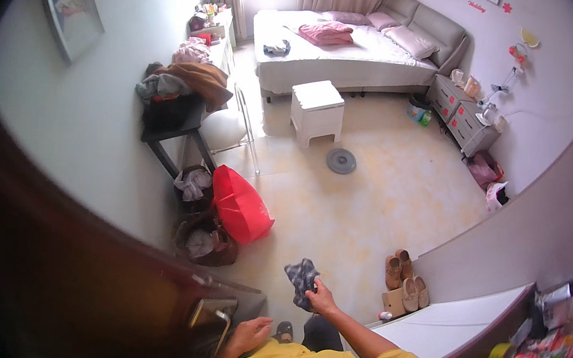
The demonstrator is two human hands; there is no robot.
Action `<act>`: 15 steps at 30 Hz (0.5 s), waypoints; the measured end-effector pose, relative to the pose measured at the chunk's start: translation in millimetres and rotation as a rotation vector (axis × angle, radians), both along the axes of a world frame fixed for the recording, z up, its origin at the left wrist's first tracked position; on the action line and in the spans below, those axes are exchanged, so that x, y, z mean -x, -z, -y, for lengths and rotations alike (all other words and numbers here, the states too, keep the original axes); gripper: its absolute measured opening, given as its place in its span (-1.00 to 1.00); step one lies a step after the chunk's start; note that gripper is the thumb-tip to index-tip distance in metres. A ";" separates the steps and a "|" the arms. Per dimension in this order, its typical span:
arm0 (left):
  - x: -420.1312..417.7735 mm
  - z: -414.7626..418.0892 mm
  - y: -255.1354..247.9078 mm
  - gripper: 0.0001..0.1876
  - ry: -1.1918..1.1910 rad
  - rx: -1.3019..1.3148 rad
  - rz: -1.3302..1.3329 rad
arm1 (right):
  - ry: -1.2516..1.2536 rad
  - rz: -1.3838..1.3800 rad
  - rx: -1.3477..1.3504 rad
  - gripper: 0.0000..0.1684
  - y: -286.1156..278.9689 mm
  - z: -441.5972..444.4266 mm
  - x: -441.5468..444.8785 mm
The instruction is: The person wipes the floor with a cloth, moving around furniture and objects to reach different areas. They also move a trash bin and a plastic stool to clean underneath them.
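Note:
A dark checked cloth (300, 283) hangs bunched in my right hand (323, 297), held out in front of my body over the tiled floor. My left hand (250, 333) is low beside the door handle (223, 317), its fingers apart and nothing seen in them; whether it touches the handle cannot be told. A red bag (241, 205) stands on the floor ahead to the left, next to baskets of cloth (203, 244). Farther off, a round grey lid (341, 161) lies flat near a white plastic stool (317, 110).
On the left a dark table (172, 125) bears piled clothes (191, 81), with a clear chair (225, 128) beside it. Shoes (405, 279) stand at the right by a white surface (456, 323). The bed (343, 68) and grey nightstands (461, 112) are at the back.

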State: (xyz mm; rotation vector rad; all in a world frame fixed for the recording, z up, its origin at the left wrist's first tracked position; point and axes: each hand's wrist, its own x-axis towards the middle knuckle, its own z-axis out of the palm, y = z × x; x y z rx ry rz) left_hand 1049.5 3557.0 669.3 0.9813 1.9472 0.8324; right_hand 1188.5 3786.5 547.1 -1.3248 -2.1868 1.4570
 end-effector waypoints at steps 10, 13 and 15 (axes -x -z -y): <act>46.9 -83.7 71.5 -0.67 -0.812 0.087 0.521 | -0.193 0.124 0.054 -0.53 66.8 -175.8 62.5; 56.4 -111.0 69.8 -0.67 -1.080 0.133 0.483 | -0.186 0.149 0.359 -0.55 40.3 -252.0 85.9; 68.4 -138.5 82.0 -0.68 -1.208 0.194 0.478 | -0.225 0.190 0.289 -0.51 -9.2 -311.5 103.9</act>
